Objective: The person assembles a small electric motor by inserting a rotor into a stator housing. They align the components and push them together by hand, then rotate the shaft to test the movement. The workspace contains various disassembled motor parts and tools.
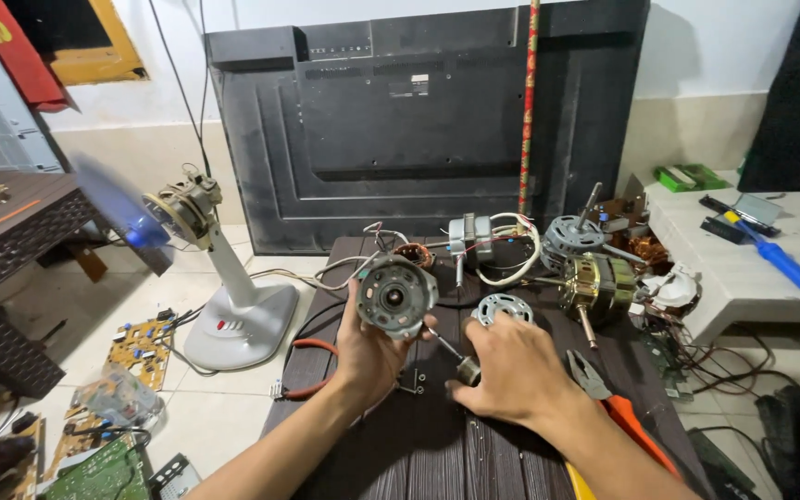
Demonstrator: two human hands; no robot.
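left hand [369, 356]: fingers clamped around motor housing [395, 296], held upright
right hand [504, 375]: fingers curled on rotor shaft [456, 359] lying on table [418, 454]

Even indoor light, wide-angle view

We see soft shadows, a motion-blurred blue fan blade [118, 208], and walls bending at the edges.
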